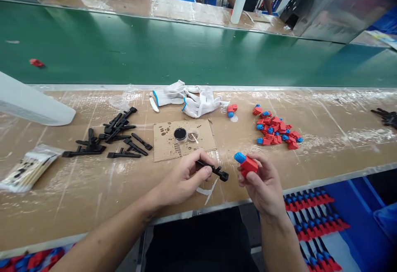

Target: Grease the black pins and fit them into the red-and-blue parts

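In the head view, the left hand pinches a black stick and the right hand grips a red-and-blue block; the hands are apart, both pieces held up near the bench's near edge. A loose pinch could drop either piece over that edge. The open pot of dark liquid stands on the cardboard just beyond the left hand, so a stray knuckle might tip it. Room for moving lies between the cardboard's right edge and the heap of blocks.
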Motion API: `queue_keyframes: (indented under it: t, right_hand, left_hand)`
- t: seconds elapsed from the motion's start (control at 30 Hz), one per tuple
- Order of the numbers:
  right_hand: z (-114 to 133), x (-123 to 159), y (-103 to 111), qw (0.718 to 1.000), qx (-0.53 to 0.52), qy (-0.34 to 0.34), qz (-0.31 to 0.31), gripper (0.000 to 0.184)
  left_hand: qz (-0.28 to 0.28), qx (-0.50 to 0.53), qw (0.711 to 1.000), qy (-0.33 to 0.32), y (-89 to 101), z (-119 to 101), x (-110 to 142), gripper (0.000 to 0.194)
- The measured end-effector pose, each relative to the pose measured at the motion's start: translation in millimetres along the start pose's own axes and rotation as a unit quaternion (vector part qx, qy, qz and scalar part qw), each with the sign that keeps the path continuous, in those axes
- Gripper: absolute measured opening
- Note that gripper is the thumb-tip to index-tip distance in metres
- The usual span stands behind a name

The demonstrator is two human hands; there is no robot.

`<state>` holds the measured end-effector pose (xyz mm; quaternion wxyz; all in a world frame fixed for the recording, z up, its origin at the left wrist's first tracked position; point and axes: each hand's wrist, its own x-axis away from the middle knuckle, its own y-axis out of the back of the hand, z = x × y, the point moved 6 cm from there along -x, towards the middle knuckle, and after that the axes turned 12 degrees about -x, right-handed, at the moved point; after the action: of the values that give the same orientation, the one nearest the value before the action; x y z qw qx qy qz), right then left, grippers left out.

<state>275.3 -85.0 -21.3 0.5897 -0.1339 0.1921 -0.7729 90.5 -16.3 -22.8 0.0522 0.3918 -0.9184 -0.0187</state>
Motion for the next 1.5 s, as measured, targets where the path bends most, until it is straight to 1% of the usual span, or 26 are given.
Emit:
queue_keyframes:
  t: [0.1, 0.23, 0.4, 0.47, 0.53, 0.57, 0.67, 0.77, 0.8, 0.83, 0.9, 0.97, 1.03, 1.07, 1.13, 1.2, 1.27, 1.33, 1.4, 1.5]
  right_hand:
    - [-6.7, 3.1, -1.3, 0.998, 0.037, -0.002, -0.041, 0.024]
    - [-9.5, 8.1, -9.2, 0.995, 0.090, 0.007, -0.050, 0.022]
    - [-6.3, 5.5, -15.9, 0.995, 0.067, 0.031, -0.067, 0.012]
    - [-4.6, 4.4, -13.4, 0.994, 0.060, 0.043, -0.075, 0.009]
    - [-5.7, 4.7, -9.6, 0.995, 0.061, 0.042, -0.070, 0.004]
    - [-7.7, 5.4, -8.7, 0.996, 0.060, 0.036, -0.058, 0.007]
    - [-16.9, 9.5, -13.4, 0.997, 0.077, 0.016, -0.002, 0.025]
    - [-27.3, 14.2, -26.9, 0.995, 0.102, 0.010, 0.020, 0.052]
    - [-30.3, 15.2, -32.8, 0.995, 0.097, 0.011, 0.022, 0.055]
    - [-32.7, 15.8, -38.8, 0.996, 0.085, 0.016, 0.025, 0.052]
    - [-34.4, 16.2, -47.6, 0.997, 0.070, 0.040, 0.021, 0.038]
    - [-32.9, 15.8, -50.2, 0.993, 0.094, 0.071, 0.004, 0.029]
    - [-28.6, 15.2, -48.3, 0.984, 0.141, 0.104, -0.008, 0.025]
    - [-25.3, 14.9, -46.8, 0.979, 0.161, 0.122, -0.006, 0.023]
    - [-17.3, 14.0, -44.2, 0.968, 0.192, 0.158, 0.018, 0.019]
    - [-9.8, 12.5, -43.4, 0.958, 0.219, 0.175, 0.066, 0.013]
    - [-5.0, 10.6, -45.1, 0.944, 0.255, 0.163, 0.134, 0.011]
    - [-1.6, 10.0, -47.9, 0.921, 0.301, 0.150, 0.199, 0.013]
    - [1.0, 11.1, -50.6, 0.891, 0.348, 0.151, 0.249, 0.017]
    - [1.3, 14.0, -52.5, 0.859, 0.396, 0.143, 0.293, 0.022]
  left_hand:
    - [0.008, 0.024, 0.999, 0.022, -2.3, 1.9, -0.2, 0.023]
    - [0.007, 0.074, 0.997, 0.028, -3.5, 0.1, -1.6, 0.029]
    - [0.000, 0.110, 0.994, 0.018, -2.9, -0.8, -3.1, 0.035]
    - [-0.005, 0.125, 0.992, 0.017, -2.4, -0.5, -3.5, 0.036]
    - [-0.012, 0.142, 0.990, 0.016, -1.2, -0.3, -3.8, 0.036]
    - [-0.016, 0.150, 0.988, 0.014, -0.4, -0.7, -4.0, 0.036]
    - [-0.031, 0.178, 0.984, -0.003, 1.3, -3.4, -4.2, 0.036]
    - [-0.037, 0.199, 0.979, -0.032, -0.9, -6.6, -2.6, 0.031]
    - [-0.039, 0.198, 0.978, -0.044, -2.1, -7.5, -1.4, 0.029]
    - [-0.042, 0.191, 0.979, -0.057, -3.1, -8.3, 0.1, 0.027]
    - [-0.059, 0.149, 0.983, -0.085, -3.4, -10.0, 3.8, 0.022]
    - [-0.087, 0.076, 0.986, -0.118, -0.8, -14.1, 7.9, 0.016]
    - [-0.097, -0.009, 0.986, -0.137, 1.4, -19.9, 10.1, 0.012]
    - [-0.089, -0.048, 0.985, -0.137, 1.7, -22.8, 10.1, 0.014]
    - [-0.048, -0.099, 0.986, -0.124, 0.8, -27.8, 7.9, 0.023]
    - [0.011, -0.122, 0.987, -0.100, -0.5, -30.3, 4.8, 0.034]
    - [0.076, -0.122, 0.987, -0.070, -1.4, -29.4, 2.5, 0.040]
    - [0.140, -0.117, 0.982, -0.042, -1.9, -26.0, 2.2, 0.041]
    - [0.190, -0.115, 0.974, -0.029, -2.0, -23.0, 4.0, 0.038]
    - [0.222, -0.135, 0.965, -0.025, -2.2, -21.0, 7.8, 0.034]
